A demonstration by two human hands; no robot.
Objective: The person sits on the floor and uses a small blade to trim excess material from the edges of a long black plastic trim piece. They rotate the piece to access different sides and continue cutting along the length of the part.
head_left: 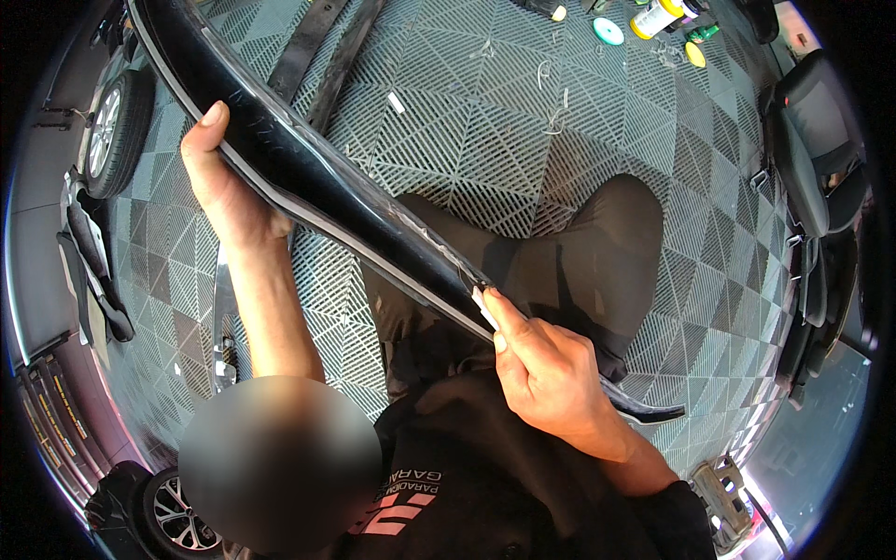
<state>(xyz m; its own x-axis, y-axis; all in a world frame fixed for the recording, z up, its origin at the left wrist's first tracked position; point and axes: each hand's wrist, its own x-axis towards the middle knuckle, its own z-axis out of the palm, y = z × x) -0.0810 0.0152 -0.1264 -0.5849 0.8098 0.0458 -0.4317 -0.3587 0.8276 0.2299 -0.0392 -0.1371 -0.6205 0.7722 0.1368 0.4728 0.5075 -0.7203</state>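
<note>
A long, glossy black car trim strip slants across my lap from the upper left to the lower right. My left hand grips its near edge, thumb up on the rim and the other fingers hidden beneath. My right hand pinches a small white flat piece against the strip's lower part, index finger pressing along it. The exact kind of this piece cannot be made out. Loose, wrinkled material, possibly film, runs along the strip's far edge. Past my right hand the strip's thin end shows.
Two dark strips lie on the grey tiled floor ahead. Far right are a yellow-and-white bottle, a mint-coloured disc and a yellow lid. A wheel stands at left, car seats at right.
</note>
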